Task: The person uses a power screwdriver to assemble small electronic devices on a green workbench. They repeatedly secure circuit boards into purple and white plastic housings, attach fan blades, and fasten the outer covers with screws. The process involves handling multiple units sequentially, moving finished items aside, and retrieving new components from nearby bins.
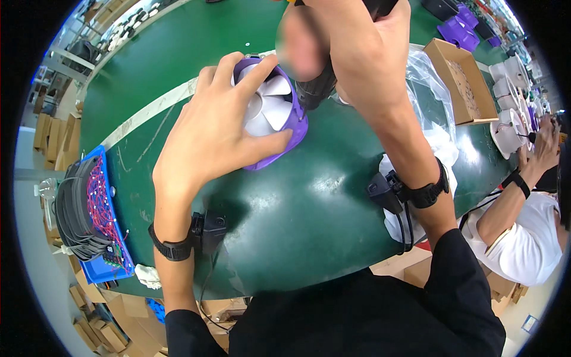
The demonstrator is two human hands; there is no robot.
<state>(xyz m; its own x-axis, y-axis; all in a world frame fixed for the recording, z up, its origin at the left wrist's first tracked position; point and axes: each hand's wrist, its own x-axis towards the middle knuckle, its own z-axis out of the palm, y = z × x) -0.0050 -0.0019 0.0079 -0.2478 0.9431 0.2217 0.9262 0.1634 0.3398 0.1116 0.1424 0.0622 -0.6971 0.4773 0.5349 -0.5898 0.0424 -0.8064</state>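
A small fan with white blades and a purple ring-shaped housing sits on the green table in front of me. My left hand is wrapped over the housing's left side, fingers on the far rim and thumb on the near rim. In my right hand is a black power screwdriver, its dark nose pointing down at the right edge of the housing. The tool's tip and the spot it meets are hard to make out, and a blurred patch covers part of the tool.
At the left, a blue tray holds grey cables and red wires. To the right are a clear plastic bag, an open cardboard box, white round parts and purple housings. A co-worker's hand works at the far right.
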